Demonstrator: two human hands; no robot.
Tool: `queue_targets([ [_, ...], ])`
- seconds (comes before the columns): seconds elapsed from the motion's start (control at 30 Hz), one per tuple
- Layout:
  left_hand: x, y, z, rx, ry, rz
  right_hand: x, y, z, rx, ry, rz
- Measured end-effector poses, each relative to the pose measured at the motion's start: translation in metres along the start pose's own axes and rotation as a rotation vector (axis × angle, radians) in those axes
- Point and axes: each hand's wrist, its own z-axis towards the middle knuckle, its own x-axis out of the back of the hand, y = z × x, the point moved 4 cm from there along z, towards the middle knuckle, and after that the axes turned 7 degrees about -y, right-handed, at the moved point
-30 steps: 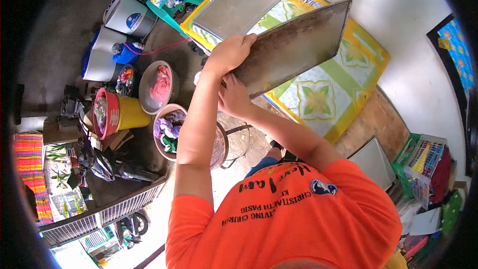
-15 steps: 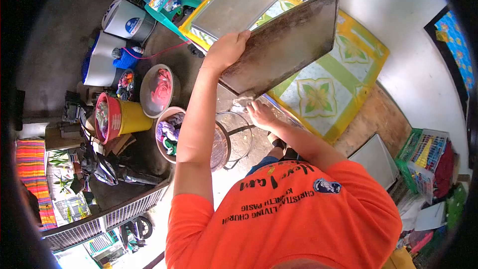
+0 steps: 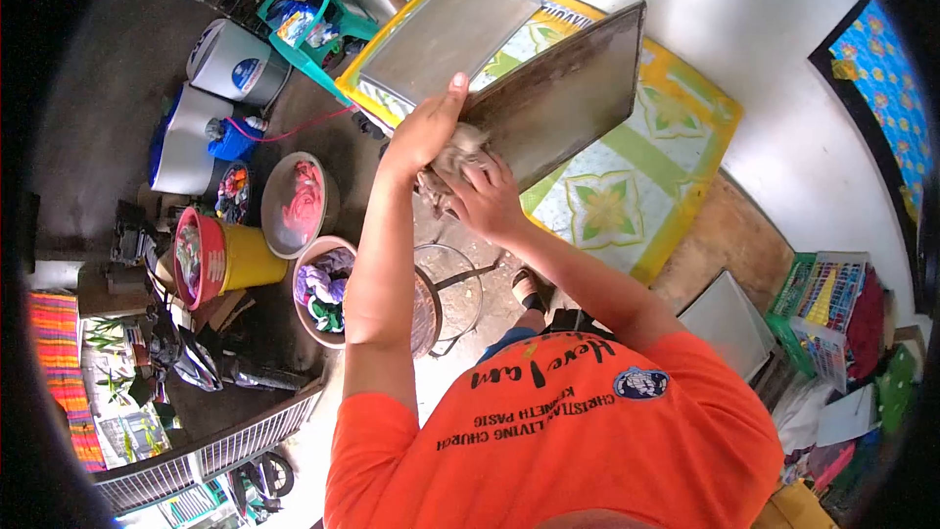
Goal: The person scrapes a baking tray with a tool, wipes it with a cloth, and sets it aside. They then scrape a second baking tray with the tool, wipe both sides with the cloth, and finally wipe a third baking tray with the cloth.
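Note:
A flat rectangular panel with a dark, stained rim (image 3: 563, 98) is held up at a tilt above the table. My left hand (image 3: 427, 137) grips its near left edge, thumb up on the rim. In my right hand (image 3: 487, 200) is a crumpled greyish-beige cloth (image 3: 460, 152), pressed against the panel's near corner close to my left hand. Behind lies a second grey panel (image 3: 450, 29) on the table's patterned yellow-edged cover (image 3: 604, 208).
Basins with clothes (image 3: 300, 204) stand at the left, beside a yellow bucket (image 3: 253, 258) and a green chair (image 3: 311, 54). Plastic baskets (image 3: 822, 309) are at the right, near a pale panel (image 3: 729, 325) leaning low.
My right hand has moved up and left with the cloth, from below the panel's lower corner to its left edge beside my left hand. The panel appears slightly lower and further left.

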Motion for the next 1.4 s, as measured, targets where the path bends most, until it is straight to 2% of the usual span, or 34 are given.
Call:
queue_targets([
  [0.07, 0.006, 0.019, -0.016, 0.205, -0.025, 0.217, -0.012, 0.018, 0.014, 0.082, 0.073, -0.128],
  [0.1, 0.004, 0.017, -0.017, 0.181, -0.033, 0.288, -0.010, 0.027, 0.018, 0.101, 0.120, -0.163],
  [0.2, -0.003, 0.034, -0.031, 0.119, 0.107, 0.463, 0.018, 0.062, 0.028, -0.209, 0.065, -0.322],
  [0.27, -0.006, 0.039, -0.033, 0.108, 0.141, 0.551, 0.037, 0.099, 0.038, -0.321, 0.229, -0.365],
  [0.33, -0.008, 0.041, -0.035, 0.075, 0.180, 0.615, 0.050, 0.136, 0.044, -0.489, 0.286, -0.341],
  [0.4, -0.010, 0.041, -0.035, 0.017, 0.231, 0.653, 0.066, 0.170, 0.051, -0.621, 0.427, -0.344],
  [0.53, -0.012, 0.042, -0.036, -0.023, 0.267, 0.666, 0.099, 0.239, 0.063, -0.818, 0.492, -0.059],
  [0.6, -0.011, 0.042, -0.036, -0.037, 0.284, 0.658, 0.097, 0.253, 0.057, -0.908, 0.470, 0.018],
  [0.67, -0.010, 0.040, -0.033, -0.048, 0.305, 0.677, 0.085, 0.259, 0.042, -0.973, 0.426, 0.057],
  [0.7, -0.010, 0.039, -0.032, -0.053, 0.315, 0.684, 0.077, 0.257, 0.029, -1.076, 0.394, 0.094],
  [0.8, -0.007, 0.038, -0.030, -0.052, 0.324, 0.678, 0.011, 0.323, -0.042, -1.217, 0.416, 0.166],
  [0.9, -0.007, 0.034, -0.028, -0.030, 0.310, 0.700, -0.015, 0.346, -0.076, -1.180, 0.374, 0.524],
  [1.0, -0.008, 0.032, -0.028, -0.030, 0.323, 0.684, -0.091, 0.415, -0.140, -1.274, 0.465, 1.139],
  [1.03, -0.008, 0.034, -0.027, 0.007, 0.308, 0.674, -0.095, 0.405, -0.144, -1.345, 0.459, 1.194],
  [1.17, -0.007, 0.030, -0.021, 0.146, 0.242, 0.689, -0.127, 0.276, -0.160, -1.473, 0.252, 1.076],
  [1.2, -0.007, 0.031, -0.020, 0.157, 0.239, 0.676, -0.093, 0.179, -0.119, -1.296, 0.415, 1.236],
  [1.3, -0.007, 0.029, -0.020, 0.192, 0.219, 0.640, -0.194, 0.093, -0.171, -1.216, -0.246, 1.091],
  [1.4, -0.006, 0.033, -0.023, 0.191, 0.210, 0.624, -0.175, 0.005, -0.151, -0.944, -0.620, 1.283],
])
